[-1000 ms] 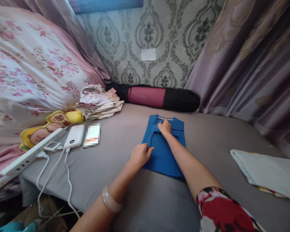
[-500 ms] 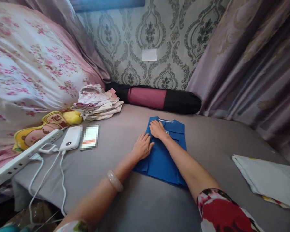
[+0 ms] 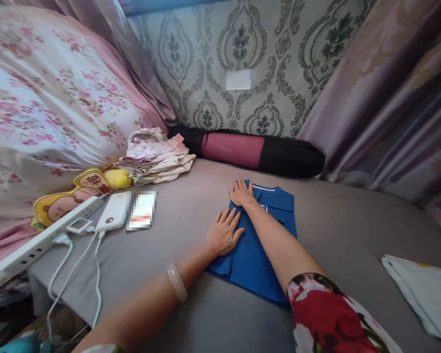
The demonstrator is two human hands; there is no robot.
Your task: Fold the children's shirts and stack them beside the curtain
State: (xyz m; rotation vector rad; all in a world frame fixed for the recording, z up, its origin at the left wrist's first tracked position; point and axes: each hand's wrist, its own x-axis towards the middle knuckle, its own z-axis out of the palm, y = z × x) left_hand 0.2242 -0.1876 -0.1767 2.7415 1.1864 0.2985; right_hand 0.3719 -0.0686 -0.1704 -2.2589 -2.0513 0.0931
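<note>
Head cam: no clamped grip, left hand [image 3: 224, 234] and right hand [image 3: 241, 194] both lie flat, fingers apart, along the left side of a blue shirt [image 3: 257, 260]. It's folded into a rough rectangle, pale neckline strip, half-hidden white lettering, sitting on gray fabric [image 3: 338, 245] with a black-and-maroon roll [image 3: 233, 149] behind.

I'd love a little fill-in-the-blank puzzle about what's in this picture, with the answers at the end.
1. The left hand and the right hand rest on a folded shirt whose main colour is ____.
2. The bracelet is worn on the person's ____ arm.
3. Of the two hands, the one nearer the shirt's collar is the ____ one.
4. The colour of the power strip is ____.

Missing words: blue; left; right; white.
</note>
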